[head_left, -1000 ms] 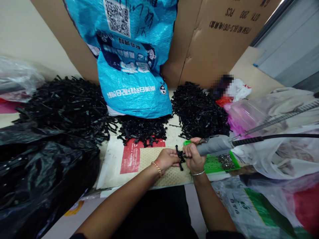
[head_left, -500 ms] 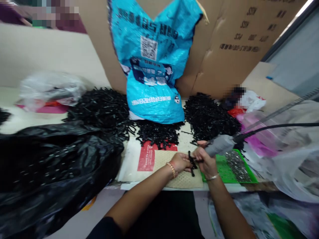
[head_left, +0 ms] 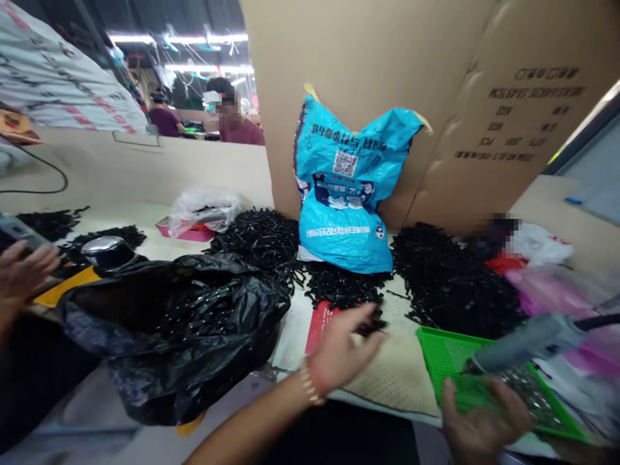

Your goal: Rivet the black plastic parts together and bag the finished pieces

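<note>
My left hand [head_left: 339, 352] is stretched out over the front of the middle pile of black plastic pieces [head_left: 346, 284], fingers apart. A blurred dark piece [head_left: 372, 323] shows by its fingertips; whether it touches them is unclear. Low on the right, my right hand [head_left: 484, 420] is smeared by motion, its thumb and fingers spread above the near side of a green tray [head_left: 431, 345]. Small shiny metal parts [head_left: 537, 394] lie in that tray. A grey electric screwdriver [head_left: 527, 342] with a dark cable hangs just beyond my right hand, apparently not gripped.
A black bag [head_left: 203, 381] of black pieces lies left, beside a co-worker's hand [head_left: 26, 271] on a grey tool. A blue sack [head_left: 343, 239] stands against a cardboard sheet [head_left: 436, 129]. More black pieces [head_left: 445, 284] are heaped right. A beige pad [head_left: 397, 368] lies before me.
My hands have parted from the small black part they held together over the pad. The right hand has come off the screwdriver and moved right. The view has swung left.
</note>
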A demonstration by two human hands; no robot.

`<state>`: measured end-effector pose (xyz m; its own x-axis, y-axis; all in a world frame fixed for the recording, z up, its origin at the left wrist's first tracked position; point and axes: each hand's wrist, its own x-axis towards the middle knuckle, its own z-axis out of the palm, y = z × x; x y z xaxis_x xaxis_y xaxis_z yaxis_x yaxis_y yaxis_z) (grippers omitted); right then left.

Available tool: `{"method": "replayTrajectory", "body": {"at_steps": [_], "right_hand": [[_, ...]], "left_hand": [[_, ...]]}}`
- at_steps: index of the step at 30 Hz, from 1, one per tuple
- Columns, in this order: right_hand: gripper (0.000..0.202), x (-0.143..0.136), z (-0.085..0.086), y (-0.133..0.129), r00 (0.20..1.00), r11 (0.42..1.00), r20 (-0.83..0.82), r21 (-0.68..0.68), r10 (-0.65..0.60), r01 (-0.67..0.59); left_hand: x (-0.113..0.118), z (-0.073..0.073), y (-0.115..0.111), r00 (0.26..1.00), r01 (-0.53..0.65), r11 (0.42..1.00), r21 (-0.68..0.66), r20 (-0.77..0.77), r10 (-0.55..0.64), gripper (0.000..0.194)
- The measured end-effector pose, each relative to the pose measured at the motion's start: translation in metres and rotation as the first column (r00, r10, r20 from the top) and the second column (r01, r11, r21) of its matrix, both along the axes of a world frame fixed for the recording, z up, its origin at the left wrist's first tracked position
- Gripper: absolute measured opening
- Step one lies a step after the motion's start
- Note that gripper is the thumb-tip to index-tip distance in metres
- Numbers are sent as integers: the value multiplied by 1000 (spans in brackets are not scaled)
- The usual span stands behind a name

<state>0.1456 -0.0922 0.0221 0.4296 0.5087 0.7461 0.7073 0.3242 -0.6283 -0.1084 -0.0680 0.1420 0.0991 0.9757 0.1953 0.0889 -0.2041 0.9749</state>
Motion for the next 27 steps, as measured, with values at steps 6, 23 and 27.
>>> {"method": "replayTrajectory", "body": {"at_steps": [6, 23, 27], "right_hand": [[43, -20, 33, 38, 899, 965, 353, -64, 261, -255], [25, -24, 45, 181, 647, 622, 548, -770, 530, 143], [25, -32, 63, 159, 631, 664, 532, -747, 566, 35]], "left_hand": [[-182, 58, -20, 263, -602, 718, 351, -762, 593, 54], [-85, -98, 97, -18, -188, 935, 300, -953, 302, 54], [-102, -115, 116, -25, -243, 946, 214, -976, 215, 51]]}}
